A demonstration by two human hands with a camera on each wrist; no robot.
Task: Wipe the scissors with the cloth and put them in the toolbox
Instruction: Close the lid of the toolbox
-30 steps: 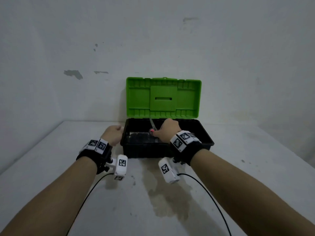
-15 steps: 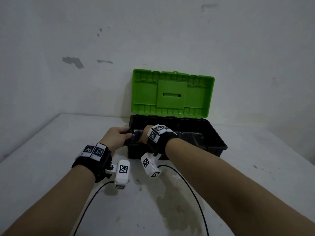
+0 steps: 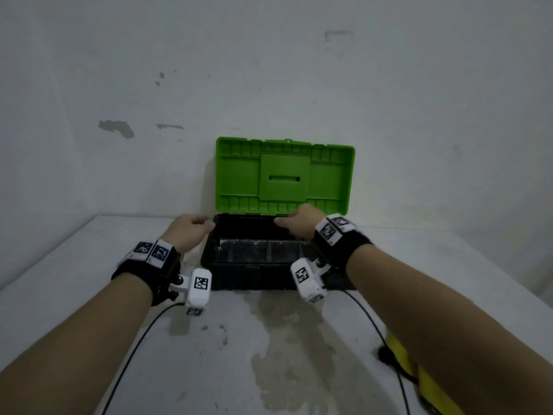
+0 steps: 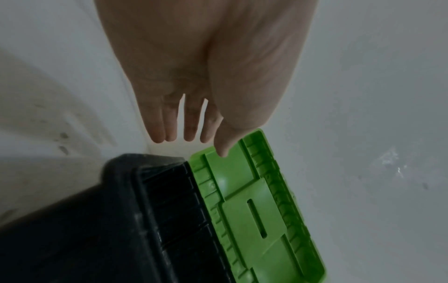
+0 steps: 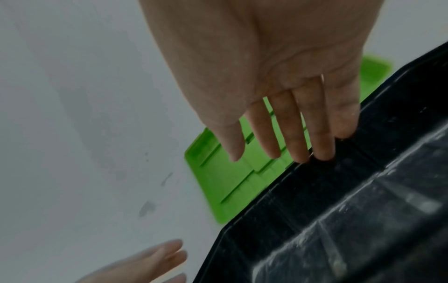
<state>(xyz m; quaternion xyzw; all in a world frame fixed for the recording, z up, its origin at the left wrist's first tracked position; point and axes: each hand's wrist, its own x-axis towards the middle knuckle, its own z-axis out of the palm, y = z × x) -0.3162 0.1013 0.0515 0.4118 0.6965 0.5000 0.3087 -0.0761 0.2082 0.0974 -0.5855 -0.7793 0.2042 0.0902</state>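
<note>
Green lid [image 3: 284, 175] is standing open at frame centre, so the black toolbox [image 3: 239, 277] is accepting tools. Left hand [image 3: 187, 232] and right hand [image 3: 299, 224] are hovering relaxed, fingers extended, holding nothing. Scissors are not visible.

In the head view, the right forearm hides the right end of the black plastic toolbox [image 3: 239, 274] at centre frame, and at the lower right it also covers most of a bright yellow object [image 3: 402, 354] whose nature cannot be told. The toolbox's dark interior is too dim to show whether anything lies in its compartments. In the right wrist view the open green ribbed lid [image 5: 225, 181] is motion-blurred and half hidden behind the right hand [image 5: 274, 63], while the left hand [image 5: 150, 262] is a blurred shape cut off by the bottom edge.
</note>
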